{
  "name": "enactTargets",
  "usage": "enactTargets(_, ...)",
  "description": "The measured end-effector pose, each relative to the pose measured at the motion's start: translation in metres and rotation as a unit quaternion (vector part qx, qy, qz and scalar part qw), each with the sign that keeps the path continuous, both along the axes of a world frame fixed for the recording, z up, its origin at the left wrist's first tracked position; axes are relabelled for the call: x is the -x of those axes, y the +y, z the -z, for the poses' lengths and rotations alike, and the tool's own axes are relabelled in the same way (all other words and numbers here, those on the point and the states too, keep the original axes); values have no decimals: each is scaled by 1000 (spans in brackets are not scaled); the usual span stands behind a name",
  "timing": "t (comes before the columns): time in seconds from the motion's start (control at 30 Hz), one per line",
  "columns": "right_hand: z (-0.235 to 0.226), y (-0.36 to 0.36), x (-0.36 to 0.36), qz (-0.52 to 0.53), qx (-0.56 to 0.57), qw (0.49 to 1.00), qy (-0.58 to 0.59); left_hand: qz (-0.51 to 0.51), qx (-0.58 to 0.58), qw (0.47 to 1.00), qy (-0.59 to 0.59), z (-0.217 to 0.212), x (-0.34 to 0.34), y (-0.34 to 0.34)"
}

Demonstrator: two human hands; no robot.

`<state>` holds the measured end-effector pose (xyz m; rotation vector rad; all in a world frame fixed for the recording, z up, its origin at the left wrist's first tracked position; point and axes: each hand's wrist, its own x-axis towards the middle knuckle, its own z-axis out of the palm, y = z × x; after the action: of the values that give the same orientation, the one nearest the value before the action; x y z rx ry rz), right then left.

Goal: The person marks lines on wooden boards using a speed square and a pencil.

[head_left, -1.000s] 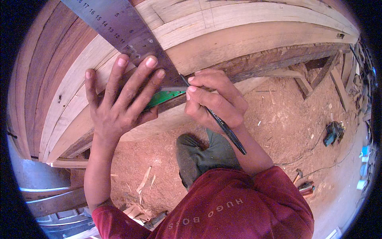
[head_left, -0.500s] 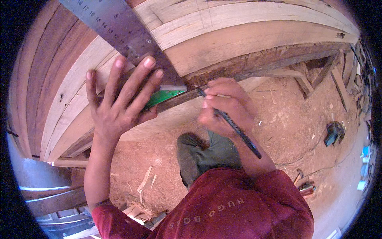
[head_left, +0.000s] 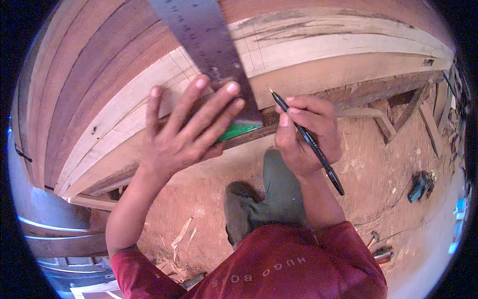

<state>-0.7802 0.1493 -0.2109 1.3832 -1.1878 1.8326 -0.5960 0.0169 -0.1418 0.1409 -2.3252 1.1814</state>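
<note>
Across the pale planks lies a try square with a wide metal blade (head_left: 209,45) and a shiny green stock (head_left: 241,130) along the planks' near edge. My left hand (head_left: 186,137) holds it down, fingers spread over the blade's lower end and the planks, thumb tucked at the stock. Part of the stock is hidden under that hand. Just right of the blade, my right hand (head_left: 311,132) grips a slim black pen (head_left: 313,145), its pale tip raised toward the planks. Thin dark lines run across the planks on both sides of the blade.
Curved strips of planking (head_left: 348,50) in brown and pale wood stretch across the far side. Below their edge are a rough beam (head_left: 368,89) and wooden braces (head_left: 430,127). A corded power tool (head_left: 420,187), a hammer (head_left: 373,238) and wood scraps (head_left: 182,233) lie on the dusty floor.
My left hand and the square have shifted right along the planks. My right hand has drawn the pen back from the edge by the blade's corner, and its tip now shows. The view has shifted slightly.
</note>
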Motion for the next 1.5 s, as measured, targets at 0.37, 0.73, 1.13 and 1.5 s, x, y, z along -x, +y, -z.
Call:
enactTargets(0.37,-23,-15,-1,7,4,1000,-7,18,-5,1000,21,2,12,2)
enactTargets(0.73,-27,-15,3,11,23,999,33,20,-4,1000,22,2,12,2)
enactTargets(1.13,-27,-18,3,-19,60,998,22,24,-1,999,26,4,12,1)
enactTargets(1.5,-27,-17,4,-6,72,997,31,25,-4,999,20,3,11,1)
